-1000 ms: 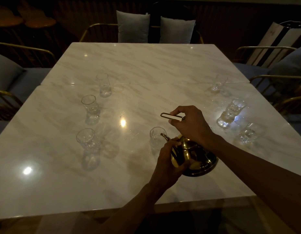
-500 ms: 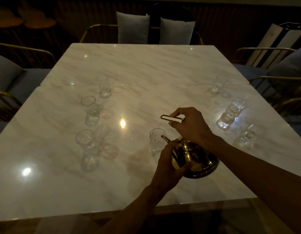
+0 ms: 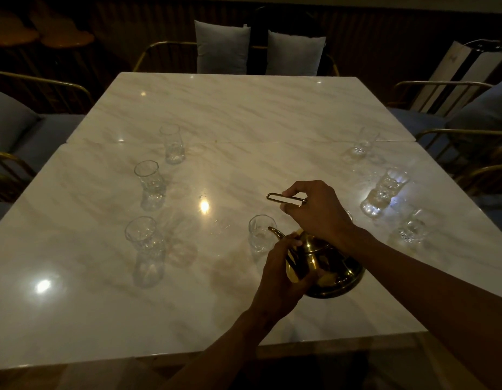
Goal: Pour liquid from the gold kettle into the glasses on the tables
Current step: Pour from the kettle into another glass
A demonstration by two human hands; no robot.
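Observation:
The gold kettle [image 3: 333, 273] is tilted over the near marble table [image 3: 89, 305], its spout reaching the rim of a clear glass [image 3: 259, 235]. My right hand [image 3: 317, 211] grips the kettle's thin looped handle from above. My left hand [image 3: 280, 280] rests on the kettle's front, by the lid and spout base. Three glasses stand in a row at left: near [image 3: 144, 250], middle [image 3: 150, 185], far [image 3: 172, 143]. Three more are at right: far [image 3: 362, 143], middle [image 3: 383, 192], near [image 3: 411, 228]. No stream of liquid can be made out in the dim light.
A second marble table [image 3: 244, 108] adjoins the near one at a seam. Gold-framed chairs with grey cushions [image 3: 7, 122] stand on both sides, and two grey pillows [image 3: 221, 47] sit at the far end. The room is dark.
Both hands and the kettle stay almost in place. The view has drifted slightly, nothing else on the tables has moved.

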